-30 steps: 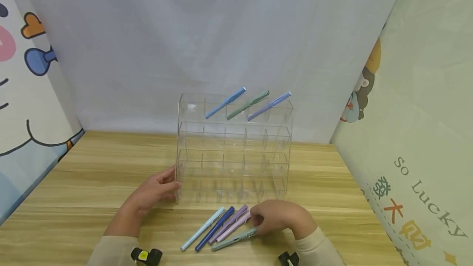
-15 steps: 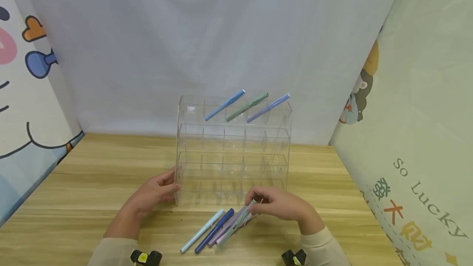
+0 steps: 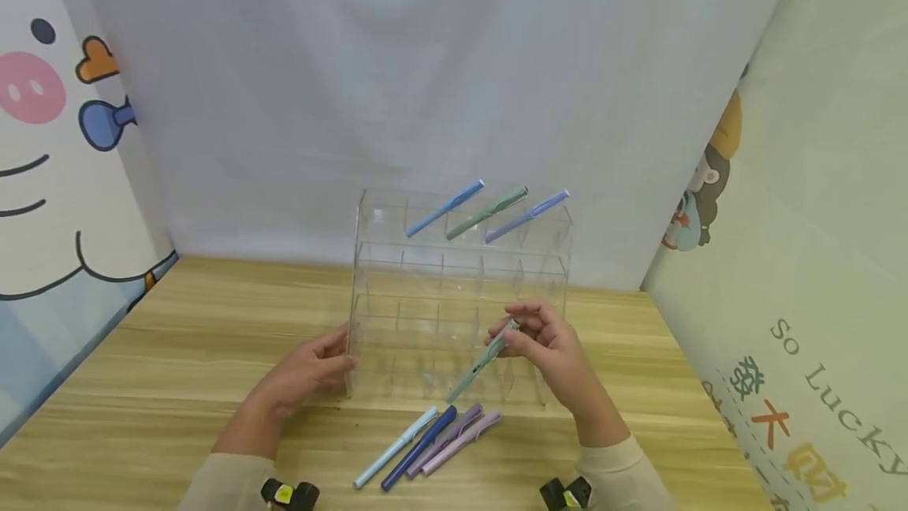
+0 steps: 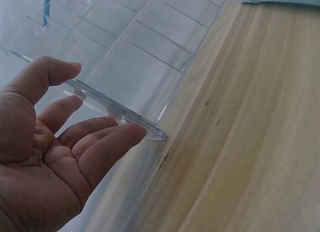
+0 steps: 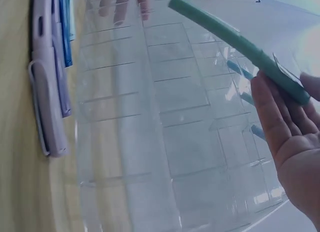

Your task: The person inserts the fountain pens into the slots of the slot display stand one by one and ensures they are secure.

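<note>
A clear acrylic pen rack (image 3: pixel 461 259) with tiers of compartments stands upright on the table. My left hand (image 3: pixel 315 369) grips its left side panel near the bottom; in the left wrist view, the fingers (image 4: pixel 95 137) lie around the panel's edge. My right hand (image 3: pixel 549 353) pinches a green pen (image 3: pixel 482 361) by its capped end, in front of the lower right tiers, the other end slanting down left. Its cap end lies between thumb and fingers in the right wrist view. A blue pen (image 3: pixel 445 208), a green pen (image 3: pixel 488 213) and a periwinkle pen (image 3: pixel 528 216) lean in the top tier.
On the table before the rack lie a light blue pen (image 3: pixel 396 448), a dark blue pen (image 3: pixel 418 449), a purple pen (image 3: pixel 445 440) and a pink pen (image 3: pixel 463 443), side by side. A grey-white curtain (image 3: pixel 454 69) hangs behind; printed panels flank the wooden table (image 3: pixel 213 337).
The right hand has lifted the green pen off the table beside the other pens and moved it up and forward to the rack's front. The left hand stays on the rack's side.
</note>
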The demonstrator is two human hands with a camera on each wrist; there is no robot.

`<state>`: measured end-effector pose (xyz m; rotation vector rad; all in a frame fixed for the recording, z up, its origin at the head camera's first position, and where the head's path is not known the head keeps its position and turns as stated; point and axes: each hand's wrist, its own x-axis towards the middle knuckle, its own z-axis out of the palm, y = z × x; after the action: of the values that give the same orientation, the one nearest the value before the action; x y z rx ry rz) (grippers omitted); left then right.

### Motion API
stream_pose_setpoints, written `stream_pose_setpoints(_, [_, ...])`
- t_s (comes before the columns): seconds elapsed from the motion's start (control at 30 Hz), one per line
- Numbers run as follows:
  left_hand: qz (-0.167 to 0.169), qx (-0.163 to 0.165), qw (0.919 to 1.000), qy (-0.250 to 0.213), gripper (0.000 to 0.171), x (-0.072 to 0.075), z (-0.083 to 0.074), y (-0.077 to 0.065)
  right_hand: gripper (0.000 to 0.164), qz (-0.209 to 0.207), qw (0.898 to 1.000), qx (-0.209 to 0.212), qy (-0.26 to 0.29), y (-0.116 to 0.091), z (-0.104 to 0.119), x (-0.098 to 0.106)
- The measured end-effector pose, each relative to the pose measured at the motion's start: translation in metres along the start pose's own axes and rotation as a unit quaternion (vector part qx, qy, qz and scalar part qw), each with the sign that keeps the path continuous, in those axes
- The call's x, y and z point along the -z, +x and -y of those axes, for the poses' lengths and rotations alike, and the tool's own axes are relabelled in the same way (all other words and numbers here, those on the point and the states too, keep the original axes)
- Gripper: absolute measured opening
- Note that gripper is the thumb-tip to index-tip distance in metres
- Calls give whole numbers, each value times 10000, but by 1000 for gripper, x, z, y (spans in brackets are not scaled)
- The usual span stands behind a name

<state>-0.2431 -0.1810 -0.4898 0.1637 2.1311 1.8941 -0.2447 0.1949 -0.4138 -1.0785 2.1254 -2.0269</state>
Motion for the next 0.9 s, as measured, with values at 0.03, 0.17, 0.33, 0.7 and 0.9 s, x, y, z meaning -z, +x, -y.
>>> stream_pose_setpoints(0.03, [-5,-17,10000,7,75,0,0,0,30,-164,9998,-35,85,4,0,0])
stream_pose_setpoints(0.17, [-43,-11,10000,-17,74,0,0,1,28,-676,9971,-94,336,21,3,3])
stream_pose_setpoints(0.33, [-53,37,10000,-35,73,0,1,2,28,-1108,9934,-55,288,44,10,8])
stream_pose_setpoints(0.7, [14,-57,10000,-24,78,3,6,4,36,-1542,9869,470,17,91,22,4])
stream_pose_setpoints(0.9, [11,-77,10000,-44,78,2,7,5,27,-1993,9763,737,400,104,17,3])
